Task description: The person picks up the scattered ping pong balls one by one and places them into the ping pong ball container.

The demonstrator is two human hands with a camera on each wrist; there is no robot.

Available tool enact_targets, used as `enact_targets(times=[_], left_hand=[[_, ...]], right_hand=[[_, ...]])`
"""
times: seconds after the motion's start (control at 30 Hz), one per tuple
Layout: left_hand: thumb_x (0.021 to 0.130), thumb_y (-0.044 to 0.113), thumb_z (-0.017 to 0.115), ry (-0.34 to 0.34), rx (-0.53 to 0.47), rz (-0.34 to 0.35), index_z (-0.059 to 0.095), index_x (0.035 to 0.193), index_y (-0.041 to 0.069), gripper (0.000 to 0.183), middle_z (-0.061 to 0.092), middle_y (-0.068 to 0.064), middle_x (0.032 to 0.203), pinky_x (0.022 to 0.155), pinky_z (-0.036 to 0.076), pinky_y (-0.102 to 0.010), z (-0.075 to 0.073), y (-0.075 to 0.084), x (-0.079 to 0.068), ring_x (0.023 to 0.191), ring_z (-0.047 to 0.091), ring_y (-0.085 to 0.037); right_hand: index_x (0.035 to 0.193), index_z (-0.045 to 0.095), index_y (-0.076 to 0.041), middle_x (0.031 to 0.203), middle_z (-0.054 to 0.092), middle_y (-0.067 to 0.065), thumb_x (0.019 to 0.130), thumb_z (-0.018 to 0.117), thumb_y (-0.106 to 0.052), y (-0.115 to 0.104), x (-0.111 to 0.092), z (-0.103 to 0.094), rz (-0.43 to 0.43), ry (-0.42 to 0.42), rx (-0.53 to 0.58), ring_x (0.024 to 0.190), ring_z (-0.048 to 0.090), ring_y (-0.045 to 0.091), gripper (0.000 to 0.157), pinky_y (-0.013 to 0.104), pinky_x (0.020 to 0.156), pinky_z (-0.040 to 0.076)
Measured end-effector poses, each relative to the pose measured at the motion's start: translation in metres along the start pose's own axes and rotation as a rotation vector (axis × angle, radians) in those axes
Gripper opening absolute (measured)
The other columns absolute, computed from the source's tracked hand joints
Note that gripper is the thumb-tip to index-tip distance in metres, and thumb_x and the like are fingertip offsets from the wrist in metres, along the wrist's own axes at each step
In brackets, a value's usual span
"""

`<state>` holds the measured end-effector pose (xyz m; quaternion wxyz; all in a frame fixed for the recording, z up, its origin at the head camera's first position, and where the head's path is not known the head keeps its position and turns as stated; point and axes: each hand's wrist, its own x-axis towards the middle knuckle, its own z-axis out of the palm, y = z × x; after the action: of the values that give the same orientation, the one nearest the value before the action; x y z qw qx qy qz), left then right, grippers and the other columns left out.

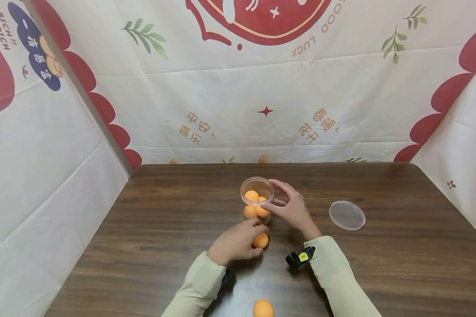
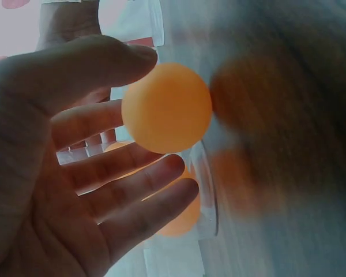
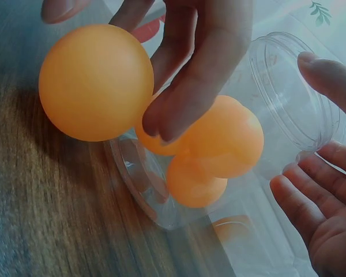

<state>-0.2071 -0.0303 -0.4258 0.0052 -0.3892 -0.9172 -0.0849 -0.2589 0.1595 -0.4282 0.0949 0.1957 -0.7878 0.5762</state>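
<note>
A clear plastic jar stands upright on the table with several orange balls inside. My right hand grips the jar near its rim from the right, thumb in front and fingers behind. My left hand reaches in front of the jar, its thumb and loosely bent fingers on either side of another orange ball. That ball sits on the table, close to the jar's base. In the left wrist view the thumb tip is right at the ball's edge, and the index fingertip is hidden behind it.
A round clear lid lies on the brown wooden table to the right. One more orange ball is at the near edge of the head view. A printed white cloth hangs behind the table, with more cloth along both sides.
</note>
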Motion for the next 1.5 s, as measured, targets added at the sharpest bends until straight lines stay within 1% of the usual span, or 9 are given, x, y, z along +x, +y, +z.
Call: enact_targets(times=[0.27, 0.5, 0.67, 0.77, 0.83, 0.97, 1.2, 1.33, 1.5], left_hand=[[0.081, 0.023, 0.075, -0.022, 0.012, 0.003, 0.064, 0.112, 0.015, 0.033, 0.055, 0.003, 0.105, 0.075, 0.048, -0.019, 0.004, 0.0, 0.002, 0.083, 0.056, -0.008], [0.079, 0.016, 0.076, -0.011, 0.006, -0.006, 0.063, 0.109, 0.014, 0.032, 0.056, 0.002, 0.105, 0.073, 0.049, -0.02, 0.002, -0.003, 0.001, 0.084, 0.056, -0.011], [0.08, 0.016, 0.075, -0.018, -0.007, -0.018, 0.063, 0.109, 0.014, 0.032, 0.055, 0.003, 0.103, 0.072, 0.048, -0.02, 0.002, -0.004, 0.0, 0.082, 0.055, -0.01], [0.08, 0.016, 0.075, -0.018, -0.033, -0.035, 0.062, 0.11, 0.015, 0.032, 0.055, 0.003, 0.104, 0.072, 0.048, -0.02, -0.002, -0.004, -0.001, 0.081, 0.054, -0.01], [0.081, 0.016, 0.075, -0.018, -0.052, -0.044, 0.062, 0.11, 0.016, 0.032, 0.054, 0.002, 0.105, 0.071, 0.048, -0.02, -0.005, -0.005, -0.002, 0.08, 0.053, -0.009], [0.081, 0.016, 0.075, -0.015, -0.073, -0.058, 0.061, 0.111, 0.014, 0.033, 0.054, 0.001, 0.103, 0.069, 0.047, -0.02, -0.011, -0.009, -0.003, 0.078, 0.052, -0.009], [0.08, 0.008, 0.073, 0.03, -0.156, -0.063, 0.058, 0.12, 0.007, 0.043, 0.054, -0.004, 0.12, 0.07, 0.048, -0.021, -0.024, -0.018, -0.008, 0.082, 0.055, -0.012], [0.08, 0.008, 0.072, 0.04, -0.181, -0.094, 0.06, 0.116, 0.008, 0.037, 0.055, -0.003, 0.113, 0.068, 0.047, -0.022, -0.032, -0.021, -0.012, 0.079, 0.054, -0.012], [0.079, 0.006, 0.072, 0.092, -0.182, -0.107, 0.061, 0.116, 0.007, 0.039, 0.057, -0.003, 0.11, 0.069, 0.049, -0.023, -0.041, -0.027, -0.018, 0.078, 0.055, -0.012]], right_hand=[[0.135, 0.048, 0.002, 0.131, 0.052, 0.022, 0.075, 0.078, -0.002, -0.004, -0.001, -0.001, 0.026, -0.001, -0.011, 0.122, 0.051, 0.035, 0.067, 0.042, 0.088, 0.052], [0.132, 0.047, 0.011, 0.128, 0.051, 0.029, 0.077, 0.075, 0.003, -0.037, -0.006, -0.001, 0.007, -0.015, -0.03, 0.119, 0.051, 0.042, 0.062, 0.046, 0.088, 0.052], [0.133, 0.048, 0.007, 0.129, 0.052, 0.026, 0.076, 0.077, 0.001, -0.027, -0.003, 0.0, 0.015, -0.015, -0.013, 0.12, 0.051, 0.039, 0.064, 0.043, 0.088, 0.052], [0.133, 0.048, 0.007, 0.13, 0.052, 0.027, 0.076, 0.077, 0.0, -0.027, -0.003, 0.0, 0.018, -0.017, -0.009, 0.121, 0.051, 0.038, 0.065, 0.043, 0.088, 0.052], [0.132, 0.047, 0.01, 0.128, 0.052, 0.029, 0.076, 0.076, 0.002, -0.037, -0.004, -0.001, 0.02, -0.02, -0.014, 0.12, 0.051, 0.041, 0.064, 0.046, 0.088, 0.051], [0.132, 0.047, 0.01, 0.128, 0.052, 0.029, 0.076, 0.076, 0.003, -0.036, -0.002, -0.003, 0.02, -0.018, -0.015, 0.12, 0.051, 0.041, 0.064, 0.048, 0.088, 0.051], [0.132, 0.047, 0.01, 0.128, 0.052, 0.029, 0.075, 0.077, 0.002, -0.036, -0.004, -0.004, 0.015, -0.021, -0.001, 0.12, 0.052, 0.042, 0.064, 0.049, 0.089, 0.051], [0.132, 0.047, 0.01, 0.128, 0.051, 0.03, 0.075, 0.077, 0.002, -0.036, -0.005, -0.004, 0.013, -0.017, 0.013, 0.12, 0.051, 0.042, 0.065, 0.049, 0.089, 0.05], [0.132, 0.047, 0.01, 0.128, 0.051, 0.031, 0.075, 0.077, 0.002, -0.036, -0.01, -0.002, 0.008, -0.011, 0.016, 0.12, 0.051, 0.042, 0.065, 0.049, 0.089, 0.05]])
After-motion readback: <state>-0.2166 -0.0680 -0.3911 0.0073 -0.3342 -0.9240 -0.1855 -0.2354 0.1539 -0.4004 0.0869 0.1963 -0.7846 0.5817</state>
